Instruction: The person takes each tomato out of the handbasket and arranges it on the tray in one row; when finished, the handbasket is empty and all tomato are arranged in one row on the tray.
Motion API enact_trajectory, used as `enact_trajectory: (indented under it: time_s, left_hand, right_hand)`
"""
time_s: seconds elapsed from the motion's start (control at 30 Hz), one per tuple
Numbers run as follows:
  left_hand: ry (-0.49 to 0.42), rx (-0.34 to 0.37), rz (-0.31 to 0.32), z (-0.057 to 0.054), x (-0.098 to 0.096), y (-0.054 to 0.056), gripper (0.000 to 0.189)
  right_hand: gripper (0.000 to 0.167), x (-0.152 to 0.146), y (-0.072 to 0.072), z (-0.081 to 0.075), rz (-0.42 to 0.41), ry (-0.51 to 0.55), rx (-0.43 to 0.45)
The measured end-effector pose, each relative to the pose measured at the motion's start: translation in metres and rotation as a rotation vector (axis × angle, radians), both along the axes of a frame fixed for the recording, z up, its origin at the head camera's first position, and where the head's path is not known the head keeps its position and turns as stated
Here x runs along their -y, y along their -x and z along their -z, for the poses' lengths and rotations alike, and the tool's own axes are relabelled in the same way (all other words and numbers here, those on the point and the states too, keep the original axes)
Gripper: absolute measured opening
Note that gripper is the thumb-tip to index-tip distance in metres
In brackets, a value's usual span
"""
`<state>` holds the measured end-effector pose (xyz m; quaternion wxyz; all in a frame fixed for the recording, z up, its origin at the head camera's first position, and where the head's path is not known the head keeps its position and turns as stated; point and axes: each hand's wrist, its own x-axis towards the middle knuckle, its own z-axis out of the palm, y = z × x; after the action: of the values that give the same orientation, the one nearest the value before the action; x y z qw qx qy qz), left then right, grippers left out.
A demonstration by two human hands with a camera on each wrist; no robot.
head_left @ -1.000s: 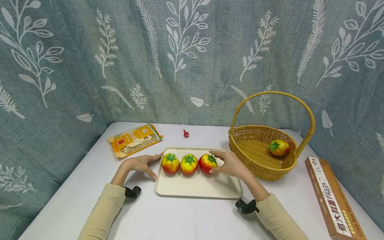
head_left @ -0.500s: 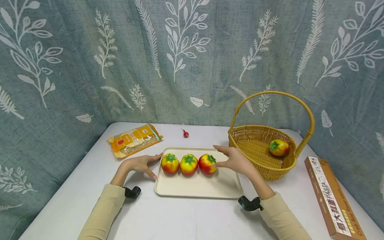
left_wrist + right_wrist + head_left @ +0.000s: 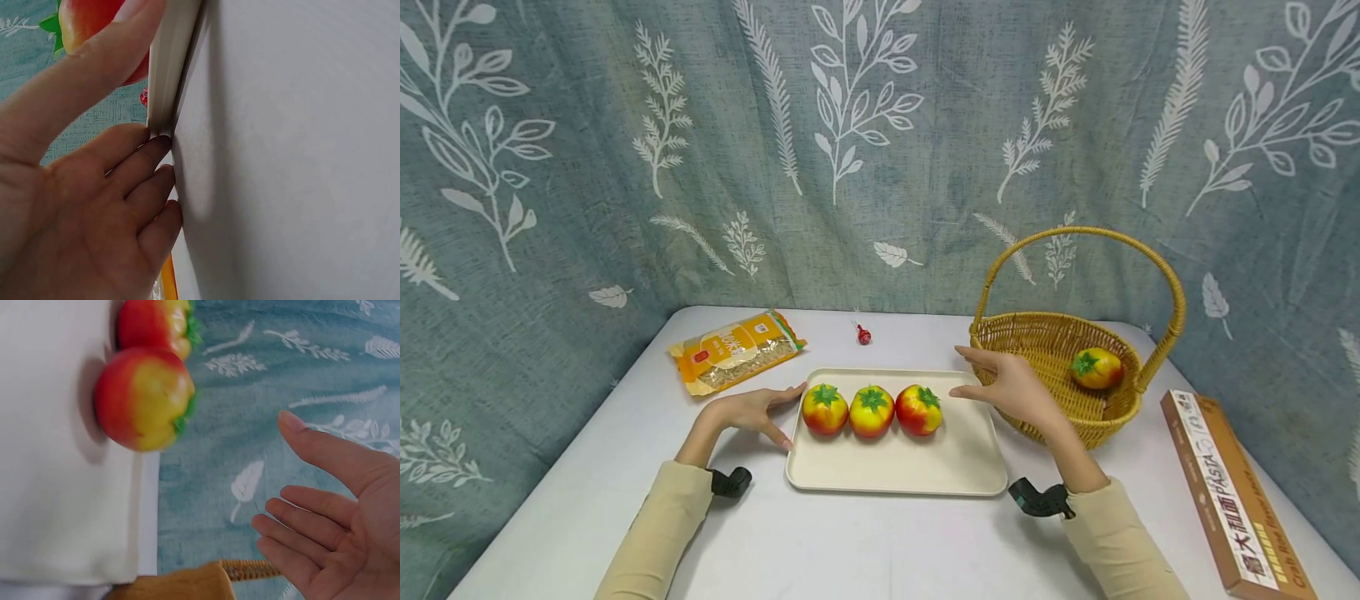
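Right hand (image 3: 1018, 392) withdrawn from right-end fruit (image 3: 919, 410); now over far right part of tray (image 3: 895, 471), beside basket (image 3: 1037, 323). Thumb and fingers wide apart, nothing held. Right-end fruit unmoved, closing row with middle fruit (image 3: 872, 411) and left-end fruit (image 3: 825, 410). Left hand (image 3: 747, 417) unchanged: spread wide, touching tray's left edge. Judgement: third fruit's placement complete; fourth fruit (image 3: 1097, 369) remains inside basket, right side.
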<state>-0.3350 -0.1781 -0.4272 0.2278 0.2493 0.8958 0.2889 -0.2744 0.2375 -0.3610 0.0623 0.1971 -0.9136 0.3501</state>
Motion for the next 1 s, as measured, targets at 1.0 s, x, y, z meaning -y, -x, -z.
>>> enact_trajectory:
  time_s: [1.0]
  left_hand:
    - [0.015, -0.008, 0.003, 0.000, 0.000, 0.001, 0.107]
  right_hand:
    - [0.076, -0.072, 0.001, -0.031, 0.151, -0.043, 0.028]
